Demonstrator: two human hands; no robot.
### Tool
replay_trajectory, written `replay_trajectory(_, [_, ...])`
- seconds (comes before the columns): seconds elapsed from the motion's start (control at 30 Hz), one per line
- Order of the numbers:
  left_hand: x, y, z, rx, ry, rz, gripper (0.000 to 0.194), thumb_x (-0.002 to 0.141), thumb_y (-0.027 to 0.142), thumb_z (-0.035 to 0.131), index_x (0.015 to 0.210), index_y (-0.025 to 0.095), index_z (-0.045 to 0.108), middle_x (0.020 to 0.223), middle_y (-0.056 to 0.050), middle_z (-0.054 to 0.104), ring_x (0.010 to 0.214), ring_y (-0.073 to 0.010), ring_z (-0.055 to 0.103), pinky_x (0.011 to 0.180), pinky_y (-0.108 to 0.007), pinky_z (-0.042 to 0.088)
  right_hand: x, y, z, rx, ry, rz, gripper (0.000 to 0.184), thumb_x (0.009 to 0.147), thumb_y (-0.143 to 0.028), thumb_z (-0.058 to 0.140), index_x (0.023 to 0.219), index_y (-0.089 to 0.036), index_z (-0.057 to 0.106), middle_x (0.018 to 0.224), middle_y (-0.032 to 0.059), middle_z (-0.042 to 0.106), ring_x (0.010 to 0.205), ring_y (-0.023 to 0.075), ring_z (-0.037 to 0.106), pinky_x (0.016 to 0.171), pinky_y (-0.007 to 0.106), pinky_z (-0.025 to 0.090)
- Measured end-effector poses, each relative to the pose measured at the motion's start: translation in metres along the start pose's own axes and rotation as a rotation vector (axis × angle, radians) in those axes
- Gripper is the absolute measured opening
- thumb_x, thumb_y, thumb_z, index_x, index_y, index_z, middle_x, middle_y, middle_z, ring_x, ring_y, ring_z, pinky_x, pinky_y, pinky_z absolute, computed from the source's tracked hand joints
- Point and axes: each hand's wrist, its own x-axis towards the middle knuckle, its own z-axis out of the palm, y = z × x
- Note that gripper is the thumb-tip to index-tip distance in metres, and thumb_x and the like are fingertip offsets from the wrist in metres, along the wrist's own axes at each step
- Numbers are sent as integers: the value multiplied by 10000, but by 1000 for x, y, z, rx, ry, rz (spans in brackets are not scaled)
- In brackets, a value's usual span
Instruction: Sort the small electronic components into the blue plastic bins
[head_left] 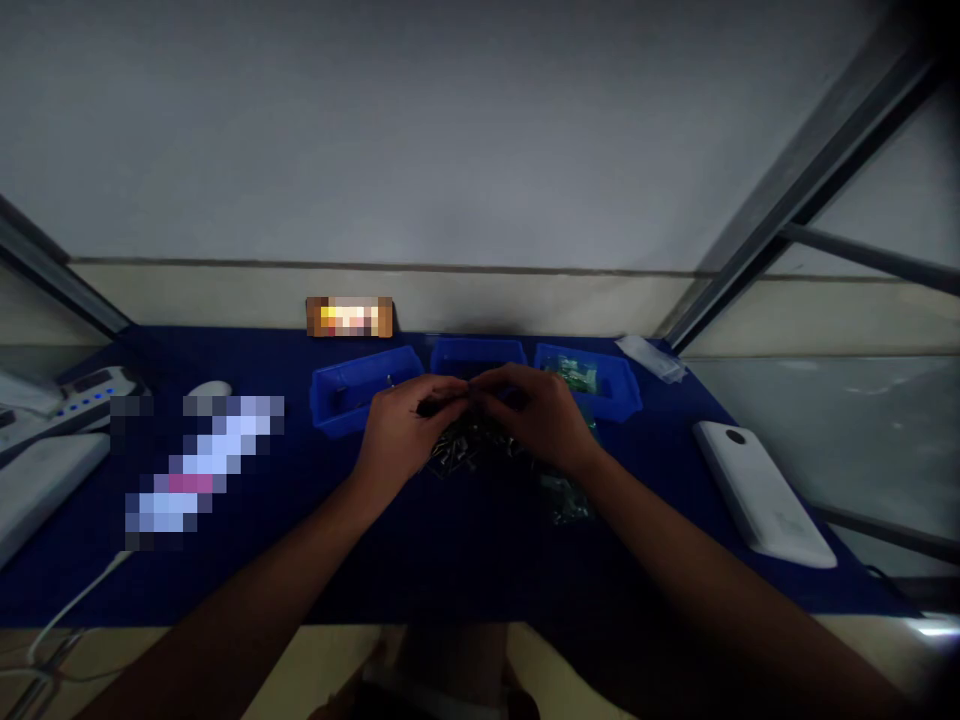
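Observation:
My left hand and my right hand meet fingertip to fingertip above the table. Both are closed in a pinch, and what sits between the fingers is too small and dark to name. Under them lies a pile of small, thin metal pieces, perhaps screws, partly hidden by the hands. A clear plastic bag lies below my right hand, half covered by the forearm. Beyond the hands stand a left blue tray, a middle blue tray and a right blue tray with greenish plastic packets.
On the blue tabletop a blurred-out lit phone with a cable, a white mouse-like object and a power strip are at left. A white power-bank-like slab lies right. Metal bars frame the table.

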Motion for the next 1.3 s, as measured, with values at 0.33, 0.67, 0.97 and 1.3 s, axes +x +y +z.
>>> replay_trajectory(0.33, [-1, 5, -1, 28, -43, -4, 376, 869, 183, 804, 1217, 280, 700, 1031, 23, 816, 913, -175, 802, 862, -290, 628, 0, 0, 3, 59, 5, 57, 117, 927, -261, 770, 1042, -255, 789, 1031, -3, 812, 931, 171, 770, 792, 274, 592])
replay_trajectory(0.67, [3, 3, -1, -79, 2, 40, 489, 895, 212, 778, 1348, 299, 618, 1173, -25, 785, 1031, -213, 788, 1005, -392, 607, 0, 1, 0, 87, -44, 74, 161, 929, -226, 700, 1080, -234, 756, 1034, 18, 797, 901, 177, 760, 770, 285, 590])
replay_trajectory(0.97, [2, 4, 0, -160, -4, 20, 644, 897, 232, 750, 1491, 307, 513, 1425, -88, 667, 1087, -223, 760, 1018, -422, 609, -2, -7, 1, -2, -135, -5, 508, 870, -99, 617, 1354, -243, 667, 972, 18, 733, 779, 151, 670, 719, 276, 541])
replay_trajectory(1.3, [-2, 8, -3, 14, -126, -20, 375, 1044, 394, 584, 1400, 293, 643, 993, -12, 811, 869, -204, 771, 726, -296, 578, -1, 1, 0, -46, 59, -2, 230, 923, -170, 673, 1142, -229, 711, 1015, 22, 764, 918, 183, 730, 766, 289, 560])
